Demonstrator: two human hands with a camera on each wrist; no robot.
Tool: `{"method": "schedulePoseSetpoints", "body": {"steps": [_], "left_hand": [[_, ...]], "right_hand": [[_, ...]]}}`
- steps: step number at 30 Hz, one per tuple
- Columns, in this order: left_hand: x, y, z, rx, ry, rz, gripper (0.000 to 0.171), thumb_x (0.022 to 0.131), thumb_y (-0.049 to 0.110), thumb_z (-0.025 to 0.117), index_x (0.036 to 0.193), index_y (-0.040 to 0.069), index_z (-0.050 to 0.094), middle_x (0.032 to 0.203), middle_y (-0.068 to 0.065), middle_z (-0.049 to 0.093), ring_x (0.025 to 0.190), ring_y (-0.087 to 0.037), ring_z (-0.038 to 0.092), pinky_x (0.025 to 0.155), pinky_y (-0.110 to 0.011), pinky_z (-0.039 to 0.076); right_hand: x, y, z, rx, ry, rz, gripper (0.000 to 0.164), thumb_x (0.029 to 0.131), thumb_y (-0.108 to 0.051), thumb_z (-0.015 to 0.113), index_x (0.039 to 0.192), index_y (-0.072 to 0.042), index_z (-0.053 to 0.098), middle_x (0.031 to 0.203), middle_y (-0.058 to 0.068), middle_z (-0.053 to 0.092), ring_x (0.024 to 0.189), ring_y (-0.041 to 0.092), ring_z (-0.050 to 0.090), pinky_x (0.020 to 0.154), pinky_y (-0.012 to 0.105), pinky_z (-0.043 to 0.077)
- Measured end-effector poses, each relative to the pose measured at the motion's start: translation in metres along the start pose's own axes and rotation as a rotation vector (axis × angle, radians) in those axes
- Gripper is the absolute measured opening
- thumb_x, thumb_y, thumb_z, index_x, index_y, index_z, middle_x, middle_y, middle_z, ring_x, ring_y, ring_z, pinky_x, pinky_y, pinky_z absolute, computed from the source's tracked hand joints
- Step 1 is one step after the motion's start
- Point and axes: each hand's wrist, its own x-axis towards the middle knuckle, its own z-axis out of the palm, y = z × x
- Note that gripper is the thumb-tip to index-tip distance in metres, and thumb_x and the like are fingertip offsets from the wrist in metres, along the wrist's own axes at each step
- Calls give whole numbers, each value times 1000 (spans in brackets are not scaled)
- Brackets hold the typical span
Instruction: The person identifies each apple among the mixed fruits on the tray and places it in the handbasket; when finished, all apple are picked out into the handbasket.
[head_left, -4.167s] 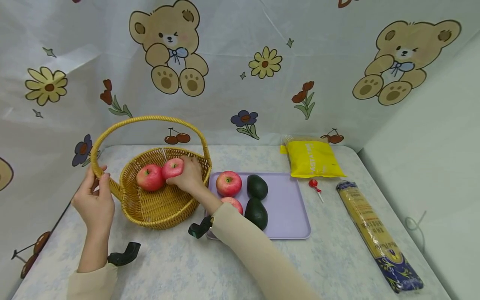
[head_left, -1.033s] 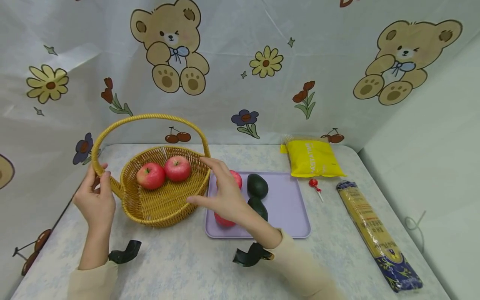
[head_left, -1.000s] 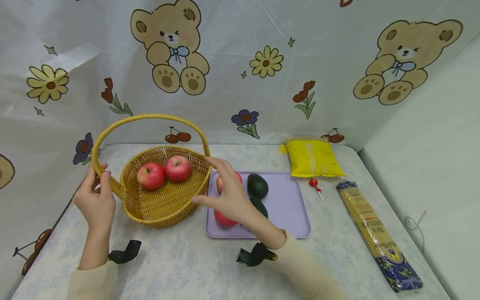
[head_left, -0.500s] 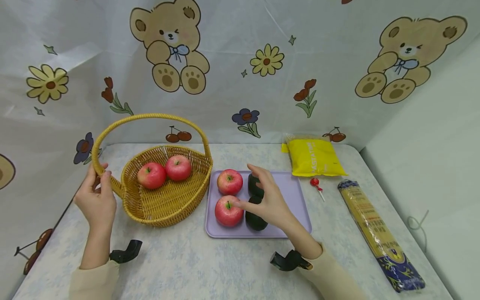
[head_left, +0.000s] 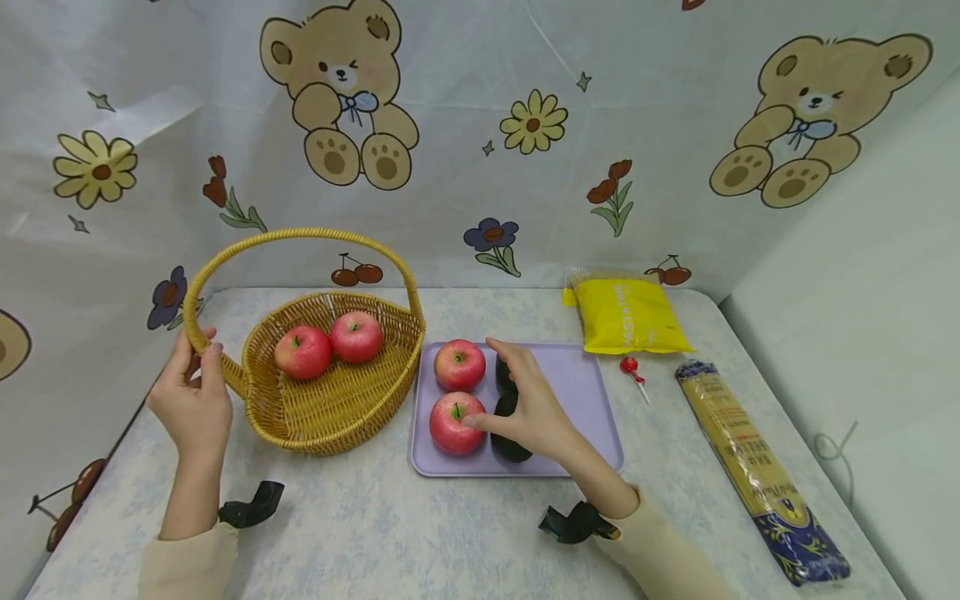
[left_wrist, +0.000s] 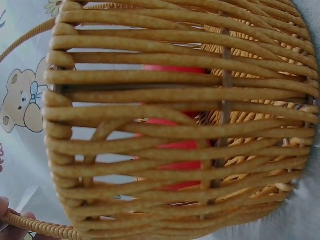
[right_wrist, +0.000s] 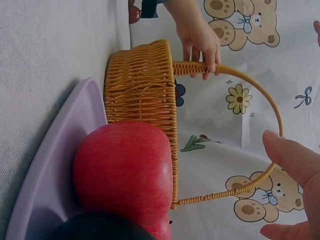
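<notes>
My left hand grips the left side of the handle of a yellow wicker basket. Inside the basket lie two red apples, one on the left and one beside it. Over a lilac tray hovers my right hand, fingers and thumb spread apart, holding nothing. Below it are two dark green avocados, a rear one and a front one, both partly hidden. The thumb tip overlaps the front apple on the tray; another apple sits behind that one.
Right of the tray lie a red lollipop, a yellow packet and a long pack of dry noodles. A patterned cloth hangs behind the table, and a white wall stands on the right.
My right hand has let go of an apple in the basket and moved right, over the tray. During the last half second it has shifted slightly left. My left hand stays on the handle.
</notes>
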Motion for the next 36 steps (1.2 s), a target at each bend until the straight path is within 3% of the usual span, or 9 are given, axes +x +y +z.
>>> {"method": "schedulePoseSetpoints", "body": {"steps": [12, 30, 36], "left_hand": [[0, 0, 0, 0, 0, 8, 30, 97, 19, 58, 125, 16, 68, 116, -14, 71, 87, 16, 57, 68, 0, 42], [0, -1, -1, -4, -3, 14, 30, 98, 22, 57, 126, 18, 68, 117, -13, 71, 90, 9, 62, 69, 0, 42], [0, 0, 0, -5, -2, 17, 30, 98, 20, 57, 126, 16, 68, 117, -14, 71, 89, 9, 61, 69, 0, 42]], "right_hand": [[1, 6, 7, -47, -39, 46, 94, 71, -30, 87, 147, -6, 38, 145, 15, 41, 128, 30, 44, 104, 50, 43], [-2, 14, 24, -32, -77, 69, 93, 69, -31, 89, 146, -8, 42, 143, 13, 43, 130, 32, 43, 105, 53, 41], [-2, 16, 27, -44, -84, 72, 92, 69, -31, 88, 146, -9, 42, 141, 12, 44, 130, 28, 42, 105, 52, 41]]}}
